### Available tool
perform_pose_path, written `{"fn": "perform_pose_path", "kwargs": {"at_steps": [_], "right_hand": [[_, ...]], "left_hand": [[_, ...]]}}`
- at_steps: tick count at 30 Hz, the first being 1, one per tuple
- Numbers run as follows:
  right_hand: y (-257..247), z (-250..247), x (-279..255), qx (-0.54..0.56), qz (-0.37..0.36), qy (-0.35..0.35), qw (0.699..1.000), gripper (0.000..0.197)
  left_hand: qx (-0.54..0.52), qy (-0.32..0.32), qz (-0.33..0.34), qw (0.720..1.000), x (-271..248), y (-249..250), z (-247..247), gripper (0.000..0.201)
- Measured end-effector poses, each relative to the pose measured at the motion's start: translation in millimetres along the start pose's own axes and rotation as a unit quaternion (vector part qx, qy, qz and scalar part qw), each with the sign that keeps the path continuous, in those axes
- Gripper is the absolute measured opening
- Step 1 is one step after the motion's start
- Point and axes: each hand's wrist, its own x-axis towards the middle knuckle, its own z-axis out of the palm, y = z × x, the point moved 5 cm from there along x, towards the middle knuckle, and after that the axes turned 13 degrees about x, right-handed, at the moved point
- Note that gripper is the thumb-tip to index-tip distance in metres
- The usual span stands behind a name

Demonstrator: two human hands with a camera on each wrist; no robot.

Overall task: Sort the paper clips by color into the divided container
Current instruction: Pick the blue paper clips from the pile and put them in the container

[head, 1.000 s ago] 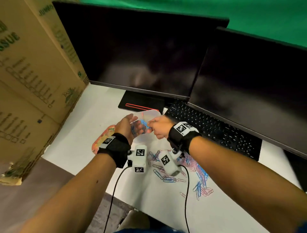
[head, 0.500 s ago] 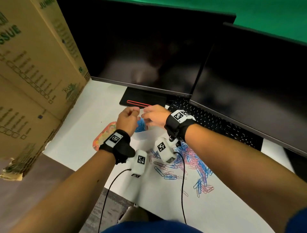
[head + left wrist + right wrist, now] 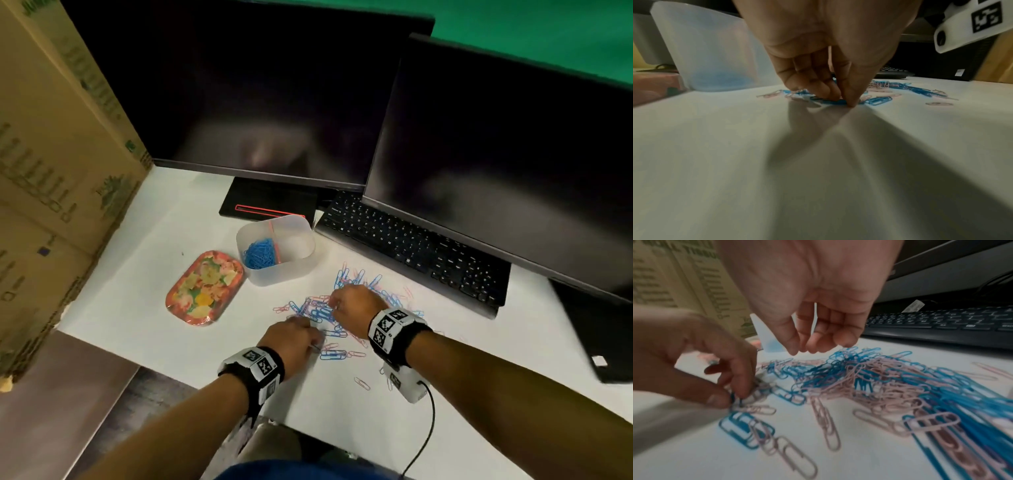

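The left hand [image 3: 830,53] reaches down to the bench [image 3: 178,329], thumb and fingertips pressed together and pinching a blue clip [image 3: 833,102] at the near edge of the heap; how many clips it holds cannot be made out, since the fingers cover the contact. In the right wrist view the same hand [image 3: 692,363] is blurred, with a dark blue clip showing between thumb and forefinger. The right hand [image 3: 813,293] hangs just above the heap with fingers loosely curled and tips close together, holding nothing that can be seen; from the head view its fingers are hidden under the knuckles [image 3: 356,308]. The paper clips [image 3: 342,308], blue and pink mixed and tangled, lie loose on the bench between the hands and the keyboard [image 3: 414,250], with a few strays near the front edge. Beyond the heap to the left stands the translucent divided container [image 3: 291,270]: its left compartment holds a pile of blue clips [image 3: 260,255], and its right compartment shows only a pale floor, its contents not discernible. A flowered tray [image 3: 202,289] lies just beside the container. Two dark monitors [image 3: 274,102] stand behind, cut off by the frame, and a cardboard box [image 3: 51,171] fills the left side.
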Motion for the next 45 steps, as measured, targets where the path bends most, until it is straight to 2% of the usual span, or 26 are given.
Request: {"fn": "perform_pose_path", "kwargs": {"at_steps": [4,8,13,16,18,21,23,27,31,34,36,38,40,43,45], "right_hand": [[-7.4,17.6,4.5,-0.089,-0.026,-0.01,0.996,0.035],[-8.8,25.7,10.3,-0.113,-0.026,0.007,0.993,0.028],[-6.9,26.8,11.9,-0.075,-0.035,0.014,0.997,0.019],[-2.2,25.0,11.8,-0.024,-0.03,0.01,0.999,0.005],[2.6,23.3,11.9,0.025,-0.024,0.006,0.999,0.006],[8.0,15.3,9.7,0.101,-0.027,0.024,0.994,0.003],[11.8,9.2,7.0,0.162,-0.01,0.033,0.986,0.004],[20.1,3.5,5.4,0.315,0.025,0.044,0.948,0.021],[19.0,1.4,-2.2,0.49,0.059,0.02,0.87,0.026],[11.3,-2.5,-7.9,0.58,0.081,-0.002,0.81,0.029],[0.6,-6.0,-10.3,0.619,0.086,-0.023,0.781,0.02],[-17.4,-11.5,-8.4,0.62,0.072,-0.045,0.78,0.015],[-39.4,-19.3,-0.4,0.593,0.048,-0.055,0.802,0.014],[-72.6,-27.6,24.2,0.537,0.024,-0.042,0.843,0.012],[-95.3,-31.2,41.6,0.497,0.02,-0.029,0.867,0.02]], "left_hand": [[0.014,-0.01,-0.016,1.0,2.4,-4.2,3.4,0.023],[-0.029,0.027,-0.036,0.999,-1.6,-11.6,-1.2,0.021],[-0.168,0.093,-0.121,0.974,-6.6,-36.8,-15.5,0.007],[-0.256,0.121,-0.161,0.946,-4.0,-56.2,-24.0,0.02],[-0.276,0.113,-0.185,0.936,1.1,-67.2,-24.2,0.033],[-0.323,0.089,-0.217,0.917,10.5,-79.9,-15.3,0.033],[-0.394,0.066,-0.247,0.883,13.6,-83.6,-9.7,0.03],[-0.538,0.052,-0.302,0.785,18.8,-82.8,-10.2,0.031],[-0.616,0.042,-0.338,0.711,23.2,-80.1,-14.2,0.027],[-0.707,0.038,-0.341,0.618,23.2,-71.8,-17.4,0.024],[-0.751,0.029,-0.323,0.576,21.9,-66.6,-21.8,0.019],[-0.774,0.023,-0.301,0.557,18.4,-63.3,-32.3,0.015],[-0.784,0.031,-0.271,0.557,14.1,-63.7,-50.9,0.014],[-0.783,0.09,-0.253,0.561,10.3,-78.4,-88.0,0.02],[-0.782,0.142,-0.279,0.538,11.3,-98.1,-105.6,0.023]]}}
